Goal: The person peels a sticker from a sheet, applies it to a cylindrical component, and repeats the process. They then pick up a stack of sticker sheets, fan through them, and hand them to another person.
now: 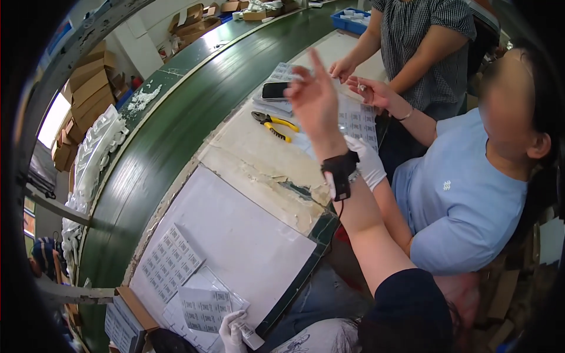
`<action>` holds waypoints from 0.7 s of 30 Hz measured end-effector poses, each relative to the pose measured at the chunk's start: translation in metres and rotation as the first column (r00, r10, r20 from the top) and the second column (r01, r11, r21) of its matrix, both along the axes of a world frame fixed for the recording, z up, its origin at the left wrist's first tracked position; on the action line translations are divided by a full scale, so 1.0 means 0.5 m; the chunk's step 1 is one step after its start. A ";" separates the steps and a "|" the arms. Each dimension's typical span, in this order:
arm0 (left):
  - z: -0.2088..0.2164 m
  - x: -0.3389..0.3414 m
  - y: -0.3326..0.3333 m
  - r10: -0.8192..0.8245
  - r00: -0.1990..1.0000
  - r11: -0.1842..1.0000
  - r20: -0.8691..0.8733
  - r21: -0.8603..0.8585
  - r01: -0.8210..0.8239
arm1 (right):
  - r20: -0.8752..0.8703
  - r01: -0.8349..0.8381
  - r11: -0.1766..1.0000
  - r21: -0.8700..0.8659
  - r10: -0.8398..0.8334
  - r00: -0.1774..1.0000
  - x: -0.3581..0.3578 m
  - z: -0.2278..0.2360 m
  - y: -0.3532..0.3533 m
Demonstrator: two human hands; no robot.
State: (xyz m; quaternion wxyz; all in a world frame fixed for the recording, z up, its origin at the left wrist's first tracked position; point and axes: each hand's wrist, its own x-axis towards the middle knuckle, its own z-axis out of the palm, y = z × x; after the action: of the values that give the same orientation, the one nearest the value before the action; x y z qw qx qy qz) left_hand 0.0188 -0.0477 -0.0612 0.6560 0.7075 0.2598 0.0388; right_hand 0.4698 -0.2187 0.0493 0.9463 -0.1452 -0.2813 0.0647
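Note:
My right hand [315,103] is raised over the far part of the table, a black device strapped to its wrist. Its fingers are spread, somewhat blurred, with nothing seen in them. At the lower edge my left hand [231,332], in a white glove, is closed round a small pale item [252,337] whose kind I cannot make out. Just beyond it lies a grey printed label sheet [206,309], partly over a clear plastic sheet. Another label sheet [172,259] lies farther left. Pliers with yellow-and-black handles [275,125] and a dark phone [275,90] lie near my right hand.
A green conveyor belt [147,182] curves along the left. A co-worker in light blue [459,194] sits at right, one hand gloved, one palm up; another person [424,59] stands behind. A cardboard box [134,312] stands lower left; a blue bin [351,22] is far back.

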 end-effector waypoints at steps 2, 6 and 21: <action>-0.008 -0.016 0.018 0.030 1.000 0.999 -0.001 -0.023 -0.030 | 0.538 0.193 0.888 -0.417 0.070 0.840 -0.110 0.033 0.090; -0.045 -0.018 0.021 0.056 0.998 0.995 0.012 -0.087 -0.054 | 0.929 0.516 0.775 -0.365 0.338 0.149 -0.309 0.014 0.097; 0.091 -0.003 0.005 0.242 0.966 0.947 0.095 -0.241 -0.213 | 0.617 0.429 0.455 -0.780 0.674 0.407 -0.383 -0.178 0.118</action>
State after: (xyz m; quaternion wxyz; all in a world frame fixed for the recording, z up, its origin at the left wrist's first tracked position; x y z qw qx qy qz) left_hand 0.0173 -0.0453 -0.0159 0.7391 0.5887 0.3016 0.1275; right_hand 0.2782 -0.1599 -0.0395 0.3959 -0.5910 -0.6747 0.1970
